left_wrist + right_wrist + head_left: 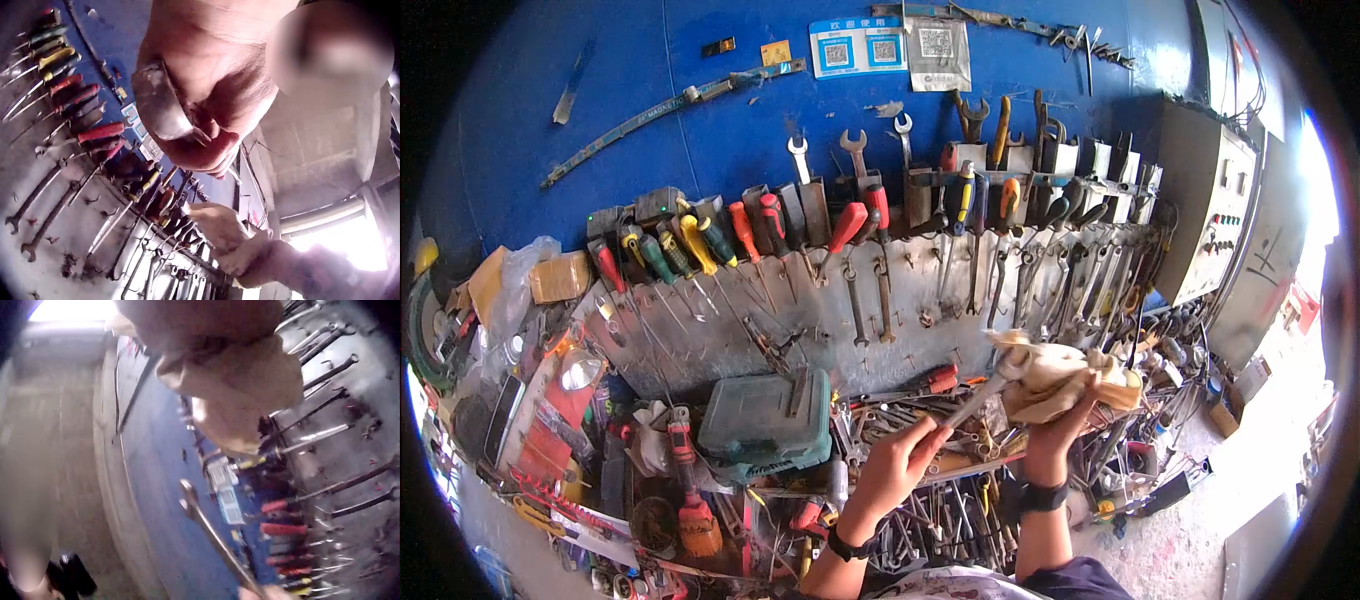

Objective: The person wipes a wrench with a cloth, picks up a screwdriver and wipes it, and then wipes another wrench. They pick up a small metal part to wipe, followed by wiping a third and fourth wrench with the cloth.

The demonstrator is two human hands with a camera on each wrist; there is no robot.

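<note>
My left hand (892, 468) grips a metal open-end wrench (975, 404) near its lower end, with the shaft slanting up to the right. In the left wrist view, the wrench's broad near end (164, 103) sticks out from the curled fingers. My right hand (1062, 428) holds a crumpled beige cloth (1050, 378) bunched over the fingers. From the head, the wrench's upper end lies right at the cloth's left edge. The right wrist view shows the forked jaw of the wrench (219, 545) bare, below the cloth (244, 394).
Behind the hands, a metal rack (800, 290) holds rows of screwdrivers and wrenches. A green tool case (765, 420) stands left of my left hand. Loose wrenches fill the shelf (975, 462) beneath. A grey control box (1205, 200) is at the right, and an orange-bristled brush (698, 528) sits lower left.
</note>
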